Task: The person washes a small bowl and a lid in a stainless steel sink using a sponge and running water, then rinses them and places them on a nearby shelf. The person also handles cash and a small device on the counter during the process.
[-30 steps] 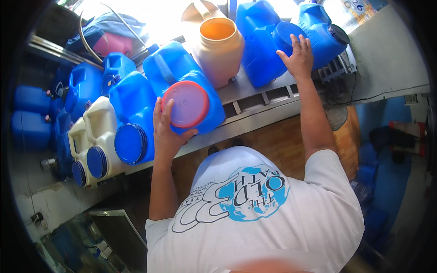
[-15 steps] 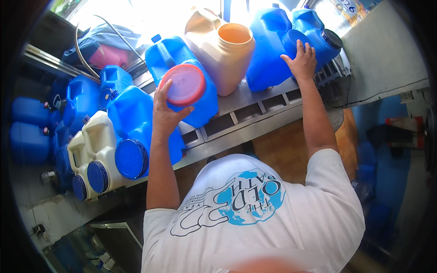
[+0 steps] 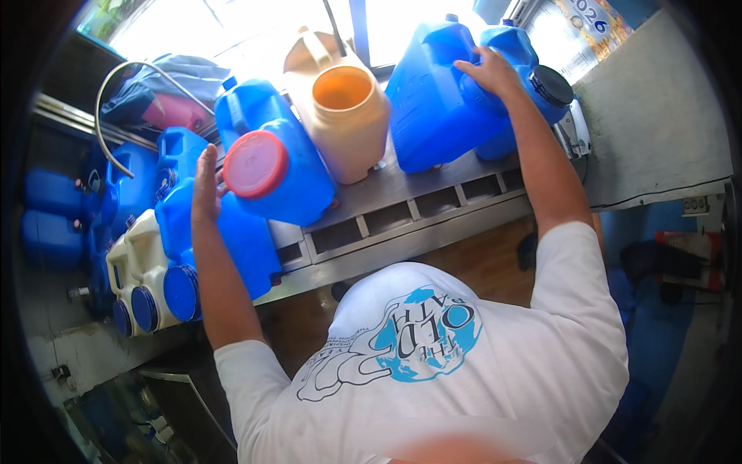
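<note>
A blue jug (image 3: 297, 174) with a pink-red round lid (image 3: 255, 164) sits on the metal counter, left of the middle. My left hand (image 3: 207, 185) is at the lid's left side, fingers stretched upward; whether they touch the jug I cannot tell. To the right stands a beige jug (image 3: 352, 143) with its wide mouth uncovered. Past it is a large blue jug (image 3: 433, 108), and my right hand (image 3: 495, 73) lies over its upper right part with fingers extended. My right wrist and forearm partly hide its front.
Another blue jug (image 3: 550, 87) with a black lid stands at the far right. Blue-lidded cream jugs (image 3: 151, 251) and several blue containers (image 3: 50, 232) crowd the left. A thin hose (image 3: 100, 116) arches at the back left. The metal counter (image 3: 386, 220) has slots along its front.
The view has shifted, so the jugs appear further left. My left hand has drawn off the pink-red lid to its left side. My right hand has moved from the blue jug's lid to its upper part.
</note>
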{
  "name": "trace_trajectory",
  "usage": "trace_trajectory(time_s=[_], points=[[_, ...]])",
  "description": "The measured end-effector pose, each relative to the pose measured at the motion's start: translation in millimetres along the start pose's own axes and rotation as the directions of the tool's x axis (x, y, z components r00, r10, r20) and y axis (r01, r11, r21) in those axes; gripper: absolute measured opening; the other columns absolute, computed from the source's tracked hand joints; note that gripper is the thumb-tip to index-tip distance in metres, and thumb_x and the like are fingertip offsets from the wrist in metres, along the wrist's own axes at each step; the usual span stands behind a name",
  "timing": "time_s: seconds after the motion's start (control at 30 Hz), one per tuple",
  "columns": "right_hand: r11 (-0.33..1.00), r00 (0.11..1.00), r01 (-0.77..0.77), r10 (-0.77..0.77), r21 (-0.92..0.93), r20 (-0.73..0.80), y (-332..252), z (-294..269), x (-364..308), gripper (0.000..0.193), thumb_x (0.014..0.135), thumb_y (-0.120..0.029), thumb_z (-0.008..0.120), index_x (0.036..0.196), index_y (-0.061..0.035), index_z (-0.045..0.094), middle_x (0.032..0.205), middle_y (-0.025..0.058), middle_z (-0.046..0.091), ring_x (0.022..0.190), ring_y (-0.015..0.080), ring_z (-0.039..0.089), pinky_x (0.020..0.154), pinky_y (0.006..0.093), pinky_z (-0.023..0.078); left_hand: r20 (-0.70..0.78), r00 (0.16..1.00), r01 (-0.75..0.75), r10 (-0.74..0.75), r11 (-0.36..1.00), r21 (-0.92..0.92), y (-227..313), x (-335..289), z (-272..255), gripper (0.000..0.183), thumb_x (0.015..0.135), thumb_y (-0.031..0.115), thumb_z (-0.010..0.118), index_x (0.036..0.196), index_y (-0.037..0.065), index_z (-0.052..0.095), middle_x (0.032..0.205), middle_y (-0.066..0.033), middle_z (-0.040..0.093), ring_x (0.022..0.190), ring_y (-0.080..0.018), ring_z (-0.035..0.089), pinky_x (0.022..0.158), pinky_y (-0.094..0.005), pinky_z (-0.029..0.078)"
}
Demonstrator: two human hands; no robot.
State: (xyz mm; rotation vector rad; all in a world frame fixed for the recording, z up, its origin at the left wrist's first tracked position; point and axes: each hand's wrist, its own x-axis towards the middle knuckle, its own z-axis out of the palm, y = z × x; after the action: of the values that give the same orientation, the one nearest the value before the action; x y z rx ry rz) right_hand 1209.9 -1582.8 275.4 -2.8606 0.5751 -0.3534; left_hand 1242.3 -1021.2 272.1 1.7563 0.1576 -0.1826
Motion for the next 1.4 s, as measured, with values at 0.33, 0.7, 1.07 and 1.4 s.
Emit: trace_trajectory(time_s=[0.33,0.7,1.07,1.4], points=[[0.997,0.975,-0.036,0.021,0.065,0.222,-17.1,22.9,63.2,0.081,0.078,-0.038,0.068,0.146,-0.0093,0.036,0.137,0.0182,0.053,0.127,0.0321,0.052,0.105,0.0410,0.041,0.094,0.965,0.239,-0.245,0.969,0.070,-33.5,116.1,2.4,0.106,0.080,0.067,0.065,0.149,-0.001,0.022,0.127,-0.0206,0.056,0.100,-0.0230,0.066,0.081,-0.0345,0.057],[1.000,0.964,-0.020,0.024,-0.018,0.264,11.5,-2.6,52.6,0.070,0.079,-0.022,0.057,0.145,-0.0123,0.036,0.129,0.0198,0.059,0.120,0.0341,0.057,0.100,0.0421,0.045,0.185,0.952,0.269,-0.243,0.955,-0.129,-40.4,107.3,16.7,0.091,0.087,0.041,0.070,0.148,-0.001,0.017,0.126,-0.0211,0.056,0.103,-0.0224,0.065,0.077,-0.0355,0.058],[0.771,0.892,0.397,-0.452,0.497,-0.011,-87.9,47.5,16.9,0.056,0.095,-0.045,0.049,0.131,-0.0025,0.055,0.133,0.0242,0.053,0.128,0.0365,0.048,0.107,0.0426,0.036,0.121,0.965,0.237,-0.231,0.971,-0.038,-49.7,106.3,30.4,0.101,0.084,0.050,0.070,0.150,-0.002,0.015,0.137,-0.0245,0.047,0.115,-0.0256,0.059,0.084,-0.0348,0.056],[0.549,0.933,-0.014,-0.294,0.836,0.209,-97.3,77.4,-62.2,0.062,0.092,-0.046,0.051,0.129,0.0045,0.054,0.131,0.0262,0.053,0.123,0.0361,0.051,0.104,0.0405,0.039,0.230,0.967,0.128,-0.114,0.991,-0.046,-93.2,79.8,18.3,0.075,0.083,0.075,0.050,0.140,0.027,0.044,0.130,-0.0049,0.057,0.111,-0.0209,0.055,0.087,-0.0420,0.045]])
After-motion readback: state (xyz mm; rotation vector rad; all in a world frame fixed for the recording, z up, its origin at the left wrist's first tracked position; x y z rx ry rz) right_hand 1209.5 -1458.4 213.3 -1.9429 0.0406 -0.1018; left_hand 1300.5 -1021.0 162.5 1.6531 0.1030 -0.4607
